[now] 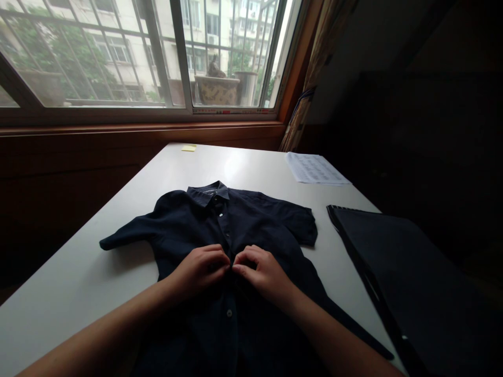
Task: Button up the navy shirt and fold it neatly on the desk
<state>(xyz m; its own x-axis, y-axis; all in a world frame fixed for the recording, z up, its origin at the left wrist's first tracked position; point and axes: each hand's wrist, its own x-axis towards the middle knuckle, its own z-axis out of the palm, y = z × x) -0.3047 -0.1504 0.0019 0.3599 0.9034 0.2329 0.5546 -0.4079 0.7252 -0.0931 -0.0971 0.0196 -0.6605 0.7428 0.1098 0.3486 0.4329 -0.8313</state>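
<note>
Directly beneath the left hand (206,266) and right hand (259,269), the front placket (223,224) of a dark blue shirt (271,230), spread face up on a white table (98,293). Lengthwise straight away from the body, with the collar (208,195) beyond the hands and the lower front back between the forearms. At nearly equal reach from the placket, one hand on each side, fingertips almost meeting; in both cases, thumb and fingers apparently pinched on the shirt's cloth. Closer to the body than the fingertips, a pale button (229,313). Behind the bent fingers, the exact pinch spot, with no way to tell whether over a button or cloth alone. Toward the forearms, lost in shadow and cut off below, the hem. Well right of the right hand, a dark flat item (401,256), hard to make out against the gloom.
</note>
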